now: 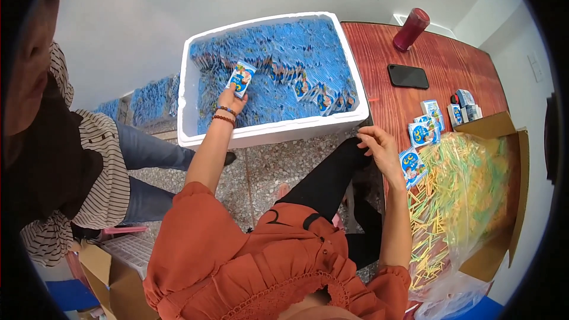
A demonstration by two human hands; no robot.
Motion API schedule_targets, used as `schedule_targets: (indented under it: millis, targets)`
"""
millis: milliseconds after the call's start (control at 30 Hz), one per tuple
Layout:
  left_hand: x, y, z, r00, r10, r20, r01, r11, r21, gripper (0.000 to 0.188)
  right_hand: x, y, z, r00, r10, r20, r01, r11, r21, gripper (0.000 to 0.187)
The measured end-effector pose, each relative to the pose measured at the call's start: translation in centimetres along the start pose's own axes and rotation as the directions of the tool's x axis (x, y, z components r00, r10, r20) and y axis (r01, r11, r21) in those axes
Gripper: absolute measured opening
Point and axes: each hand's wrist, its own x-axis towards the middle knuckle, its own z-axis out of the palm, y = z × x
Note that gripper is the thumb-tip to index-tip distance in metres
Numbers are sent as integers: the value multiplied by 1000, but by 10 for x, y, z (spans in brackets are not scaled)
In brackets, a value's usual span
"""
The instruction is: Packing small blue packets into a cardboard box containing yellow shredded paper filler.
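The left hand (232, 96) reaches out toward eleven o'clock into the white foam box (195, 137) and pinches a small blue pouch (241, 78) by its lower edge, its grip pressed onto it so the pouch stands clear above the packed blue pouches (296, 53) below. The right hand (379, 149) hangs at two o'clock by the edge of the red worktop (403, 104), fingers loosely spread and holding nothing (a few loose pouches (423, 133) lie just beside it, near the open carton of coloured straws (468, 189)).
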Motion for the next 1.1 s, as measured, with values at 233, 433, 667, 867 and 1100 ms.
schedule_targets:
  millis: [233,433,667,867,1100]
  targets:
    - [12,-28,24,992,-90,94,65,967,245,17,4,10,1,1000,30,5,-30,997,77,19]
    - [54,-55,60,994,-78,-78,95,961,259,15,-7,8,7,999,47,-18,-46,996,74,18]
    - [36,-87,104,831,556,-8,-214,334,918,39,-35,24,1,991,89,-98,-87,996,19,19]
    - [21,-70,99,766,641,51,-229,198,953,36,-60,30,10,992,71,-105,-71,997,2,21]
    - [26,-93,84,821,381,424,-426,-84,901,46,-121,66,-8,946,103,-308,-102,995,20,21]
